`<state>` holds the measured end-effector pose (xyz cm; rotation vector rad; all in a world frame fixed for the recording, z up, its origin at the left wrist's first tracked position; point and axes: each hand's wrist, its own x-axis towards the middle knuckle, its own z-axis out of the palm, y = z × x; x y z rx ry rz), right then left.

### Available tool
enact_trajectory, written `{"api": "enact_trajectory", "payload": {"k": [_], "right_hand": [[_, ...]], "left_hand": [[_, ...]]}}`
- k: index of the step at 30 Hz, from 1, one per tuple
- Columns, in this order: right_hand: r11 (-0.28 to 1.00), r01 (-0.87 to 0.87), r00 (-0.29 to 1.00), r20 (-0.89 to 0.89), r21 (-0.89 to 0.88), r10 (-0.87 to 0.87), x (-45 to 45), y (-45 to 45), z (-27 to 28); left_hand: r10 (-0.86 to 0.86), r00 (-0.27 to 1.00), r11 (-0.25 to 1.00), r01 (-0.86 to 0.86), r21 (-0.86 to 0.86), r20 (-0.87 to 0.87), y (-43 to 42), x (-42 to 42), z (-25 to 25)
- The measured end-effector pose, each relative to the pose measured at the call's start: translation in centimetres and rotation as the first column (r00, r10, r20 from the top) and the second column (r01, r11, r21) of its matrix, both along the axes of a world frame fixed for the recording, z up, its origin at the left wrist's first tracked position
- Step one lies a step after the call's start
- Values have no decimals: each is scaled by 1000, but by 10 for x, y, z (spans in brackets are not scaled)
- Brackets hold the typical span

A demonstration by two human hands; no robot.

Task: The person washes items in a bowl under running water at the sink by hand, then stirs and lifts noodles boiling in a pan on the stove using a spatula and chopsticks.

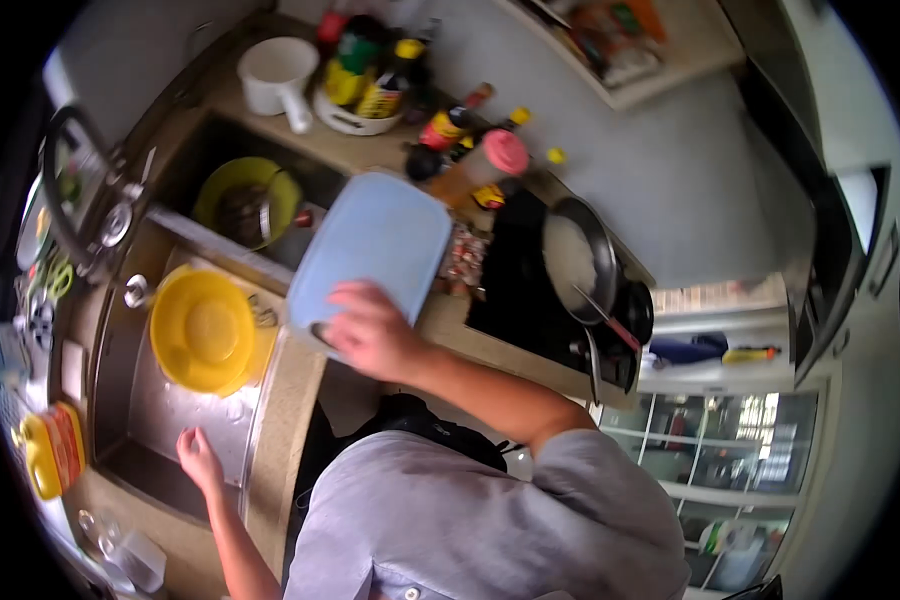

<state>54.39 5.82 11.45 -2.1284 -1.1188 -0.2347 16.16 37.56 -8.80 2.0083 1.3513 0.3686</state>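
Note:
A light blue cutting board (370, 235) lies at a slant on the counter between the sink and the stove. My right hand (370, 330) is over its near end, close to the handle hole; the fingers are blurred, and whether they touch or grip the board is unclear. Over the near part of the steel sink (180, 425) my left hand (200, 460) hangs with nothing in it, its fingers loosely bent and apart. Beyond it in the sink sits a yellow basin (202, 330). A yellow-green bowl (245, 203) with dark contents stands in the other basin.
A wok (575, 255) with pale contents and a red-handled utensil sits on the black stove (520, 270). Sauce bottles (390, 85) and a white pot (278, 75) line the wall. A yellow jug (52, 450) stands left of the sink. An open cabinet (630, 50) hangs above.

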Motion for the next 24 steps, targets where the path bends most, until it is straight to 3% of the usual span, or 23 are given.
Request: {"api": "enact_trajectory", "payload": {"k": [2, 4, 6, 8, 10, 11, 12, 14, 15, 16, 18, 22, 24], "right_hand": [[910, 406, 902, 199, -90, -383, 43, -129, 44], [667, 717, 678, 425, -204, -599, 65, -265, 87], [355, 854, 519, 582, -380, -626, 65, -375, 104], [49, 801, 501, 624, -596, -599, 58, -462, 102], [188, 556, 576, 213, -810, -789, 71, -528, 91], [347, 494, 613, 36, -797, -790, 78, -551, 80], [369, 490, 620, 18, -790, -785, 84, -560, 74], [671, 348, 585, -408, -655, -701, 93, -563, 73], [717, 379, 314, -648, -584, -694, 93, -536, 102], [759, 411, 238, -744, -505, -624, 99, -526, 112], [812, 420, 341, -758, -405, -556, 116, -526, 105], [777, 463, 465, -629, -427, -623, 149, -511, 116], [767, 460, 691, -361, -447, -626, 158, -506, 125]], "left_hand": [[-6, 1000, 998, 5, 56, 8, -1, 4, 19], [-18, 1000, 997, 19, 71, -6, -4, 18, 30], [-19, 1000, 994, 20, 104, -7, -8, 37, 38], [-64, 998, 997, 64, 42, -7, -27, 64, 61], [-64, 981, 998, 65, 1, 184, -52, 88, 65], [-75, 957, 995, 88, -36, 280, -63, 97, 63], [-94, 953, 993, 111, -41, 289, -79, 109, 72], [-143, 927, 986, 163, -31, 346, -110, 129, 83], [-139, 924, 986, 162, -36, 357, -128, 139, 94], [-135, 920, 986, 161, -43, 368, -148, 150, 106], [-144, 928, 986, 164, -30, 343, -168, 161, 113], [-158, 911, 984, 177, -16, 380, -196, 168, 118], [-146, 914, 983, 176, -46, 379, -211, 169, 128]]}}
